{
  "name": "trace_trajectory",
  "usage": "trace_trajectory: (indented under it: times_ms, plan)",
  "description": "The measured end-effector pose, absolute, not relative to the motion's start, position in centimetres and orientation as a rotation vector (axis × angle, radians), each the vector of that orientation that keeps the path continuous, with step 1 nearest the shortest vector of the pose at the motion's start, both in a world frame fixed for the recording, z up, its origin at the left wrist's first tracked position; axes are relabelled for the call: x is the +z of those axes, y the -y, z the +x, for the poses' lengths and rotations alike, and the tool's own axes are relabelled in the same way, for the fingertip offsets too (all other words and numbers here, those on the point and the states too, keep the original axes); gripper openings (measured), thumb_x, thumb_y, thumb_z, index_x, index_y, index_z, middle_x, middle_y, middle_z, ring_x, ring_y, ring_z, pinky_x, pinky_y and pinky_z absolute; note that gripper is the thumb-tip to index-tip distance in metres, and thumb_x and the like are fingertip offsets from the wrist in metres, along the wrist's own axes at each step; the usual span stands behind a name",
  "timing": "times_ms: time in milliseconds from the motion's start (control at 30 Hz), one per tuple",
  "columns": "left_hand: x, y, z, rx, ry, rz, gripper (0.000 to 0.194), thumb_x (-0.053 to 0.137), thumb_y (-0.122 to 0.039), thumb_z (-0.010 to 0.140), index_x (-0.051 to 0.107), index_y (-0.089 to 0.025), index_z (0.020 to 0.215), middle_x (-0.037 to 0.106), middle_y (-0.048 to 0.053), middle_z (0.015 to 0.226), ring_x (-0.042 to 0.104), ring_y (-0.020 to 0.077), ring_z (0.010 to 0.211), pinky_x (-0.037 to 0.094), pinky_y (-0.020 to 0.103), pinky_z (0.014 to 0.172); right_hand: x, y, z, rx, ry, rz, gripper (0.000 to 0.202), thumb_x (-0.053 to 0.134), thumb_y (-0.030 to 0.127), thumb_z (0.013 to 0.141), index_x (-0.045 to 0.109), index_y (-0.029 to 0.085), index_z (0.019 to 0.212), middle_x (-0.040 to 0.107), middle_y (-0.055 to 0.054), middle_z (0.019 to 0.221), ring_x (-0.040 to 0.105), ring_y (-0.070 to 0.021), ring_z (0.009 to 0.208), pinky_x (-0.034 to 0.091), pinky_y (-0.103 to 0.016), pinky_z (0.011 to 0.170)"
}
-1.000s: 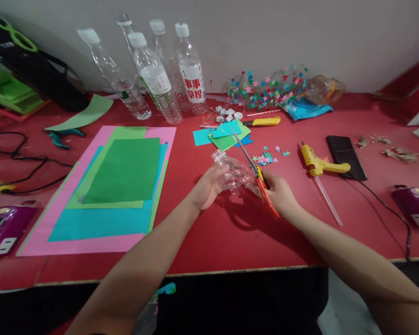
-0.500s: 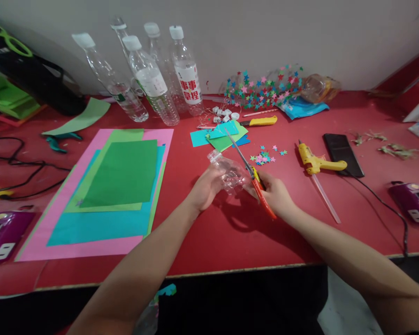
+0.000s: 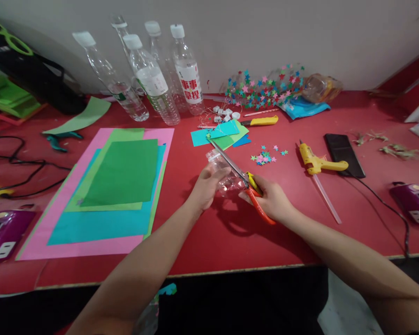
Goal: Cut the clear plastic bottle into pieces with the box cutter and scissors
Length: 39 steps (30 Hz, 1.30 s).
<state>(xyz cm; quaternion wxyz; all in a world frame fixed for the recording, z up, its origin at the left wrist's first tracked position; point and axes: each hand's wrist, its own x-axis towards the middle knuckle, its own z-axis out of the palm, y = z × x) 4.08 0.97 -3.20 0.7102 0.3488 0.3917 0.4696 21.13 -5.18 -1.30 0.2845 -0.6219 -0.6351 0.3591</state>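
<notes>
Basically, the scissors (image 3: 245, 179) are doing the changing. Half a second ago the blades were pointing up past the right side of the clear bottle piece (image 3: 229, 187); now they are slanting further left, crossing in front of it in this view, tips sitting near its neck and overlapping the small paper pieces (image 3: 222, 133). Can't tell if the blades are touching the plastic or parting.

Left hand (image 3: 205, 187) is holding the bottle piece, fingers closing around its left side, thumb now lying further across it. Right hand (image 3: 275, 201) is gripping the scissors by the orange and yellow handles, fingers wrapping round; the handles are tilting along with the blades. Fingertips are reaching toward the plastic's lower right, contact unclear.

Bottle piece is staying about where it was, between both hands over the front middle of the red table (image 3: 209, 246), neck pointing up-left.

Rest is staying put: loose stars (image 3: 264, 158) are lying just beyond the right hand, glue gun (image 3: 314, 162) and phone (image 3: 344, 155) are resting to the right, stacked colored sheets (image 3: 122, 174) are lying left, capped bottles (image 3: 190, 79) are standing along the wall.
</notes>
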Motion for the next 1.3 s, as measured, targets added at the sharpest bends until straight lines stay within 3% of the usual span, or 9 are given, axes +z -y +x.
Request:
trace_trajectory:
  times_ms: [200, 400, 800, 1033, 1300]
  plan:
    - [-2.3, -2.7, 2.6, 1.296, -0.852, 0.714, 0.02, 0.073, -0.029, 0.071, 0.062, -0.019, 0.085, 0.071, 0.001, 0.078, 0.072, 0.0204, 0.085, 0.058, 0.036, 0.08, 0.2, 5.5, 22.7, 1.137, 1.879, -1.567, 0.048, 0.057, 0.068, 0.08, 0.044, 0.023, 0.075, 0.044, 0.004, 0.067, 0.037, -0.0122, 0.06, 0.032, -0.025, 0.056]
    - [-2.2, -4.3, 0.8, 1.361, -0.831, 0.623, 0.013, 0.067, -0.031, 0.078, 0.063, -0.02, 0.082, 0.072, 0.003, 0.081, 0.071, 0.0176, 0.082, 0.057, 0.037, 0.087, 0.8, 5.2, 23.2, 1.046, 2.109, -1.724, 0.055, 0.061, 0.075, 0.076, 0.041, 0.024, 0.069, 0.043, 0.004, 0.059, 0.034, -0.012, 0.053, 0.029, -0.025, 0.05]
    - [-2.0, -3.1, 2.3, 1.402, -0.803, 0.628, 0.011, 0.065, -0.028, 0.08, 0.063, -0.02, 0.086, 0.071, 0.002, 0.081, 0.071, 0.0175, 0.079, 0.056, 0.037, 0.086, 0.4, 5.6, 23.4, 1.383, 2.053, -1.503, 0.044, 0.058, 0.062, 0.087, 0.049, 0.021, 0.074, 0.044, 0.003, 0.068, 0.036, -0.0126, 0.062, 0.034, -0.026, 0.058]
    - [-1.8, -2.9, 2.3, 1.402, -0.772, 0.664, 0.015, 0.068, -0.031, 0.078, 0.064, -0.02, 0.087, 0.07, 0.003, 0.082, 0.072, 0.0243, 0.096, 0.055, 0.044, 0.093, 0.5, 5.6, 23.1, 1.416, 2.026, -1.463, 0.045, 0.058, 0.061, 0.088, 0.047, 0.02, 0.073, 0.041, 0.004, 0.067, 0.035, -0.0121, 0.063, 0.034, -0.025, 0.056]
    - [-1.4, -3.0, 2.2, 1.405, -0.794, 0.653, 0.013, 0.066, -0.033, 0.08, 0.063, -0.021, 0.084, 0.072, 0.003, 0.079, 0.071, 0.022, 0.093, 0.056, 0.041, 0.091, 0.4, 5.6, 23.3, 1.442, 2.031, -1.467, 0.044, 0.058, 0.06, 0.089, 0.046, 0.021, 0.074, 0.04, 0.004, 0.068, 0.035, -0.0119, 0.063, 0.032, -0.026, 0.057]
